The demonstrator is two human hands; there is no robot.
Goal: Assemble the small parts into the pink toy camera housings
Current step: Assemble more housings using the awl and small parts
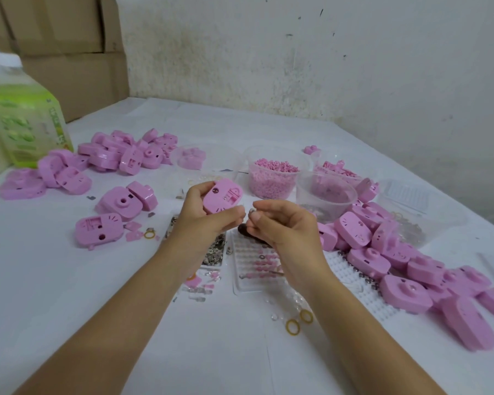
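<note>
Housing [222,196], pink, inner side up, held above the table [69,309] in left hand [204,216], fingers curled round its near edge. Right hand [281,225] just beside it, fingertips pinching a small part [251,213], too small to identify. Loose housings in far-left pile [120,155] and right pile [397,258]. Tub of pink pellets [271,178] beyond the hands.

Counter [77,295]: near-left stretch lay open; housing piles [405,260] crowded the right, tubs [274,178] stood beyond centre.
</note>
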